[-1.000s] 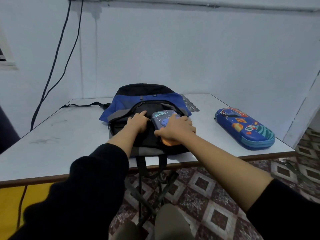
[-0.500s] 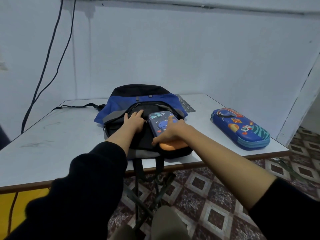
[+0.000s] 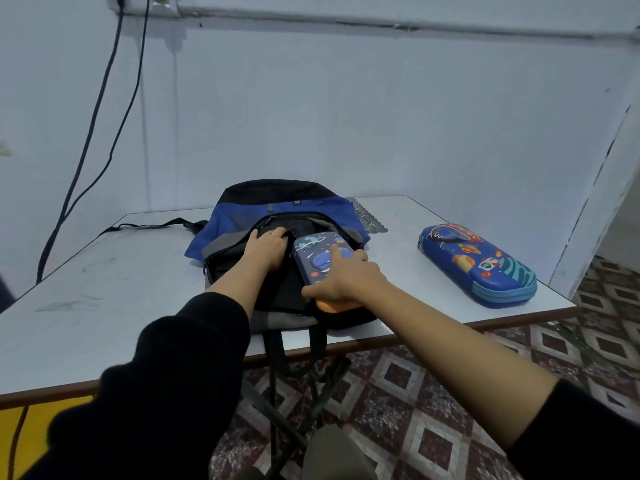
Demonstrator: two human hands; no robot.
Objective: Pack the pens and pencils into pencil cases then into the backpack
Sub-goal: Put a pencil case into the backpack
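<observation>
A blue and black backpack [image 3: 277, 206] lies on the white table [image 3: 104, 282] with its main opening towards me. My left hand [image 3: 268, 245] grips the near edge of that opening, fingers curled over the fabric. A dark blue space-print pencil case [image 3: 313, 256] with an orange underside sticks halfway out of the opening. My right hand [image 3: 341, 278] holds its near end, thumb at the left edge and fingers laid over the top. A second, brighter blue space-print pencil case [image 3: 478, 263] lies shut on the table to the right.
The backpack's straps [image 3: 277, 355] hang over the table's front edge. A grey serrated strip [image 3: 369, 220] pokes out behind the backpack. Black cables [image 3: 100, 109] run down the left wall. Patterned floor tiles [image 3: 433, 393] lie below, and a door frame [image 3: 595, 188] stands at the right.
The dark pencil case has slid further out towards me, and my right hand has shifted back to its near end. My left hand stays on the backpack's opening.
</observation>
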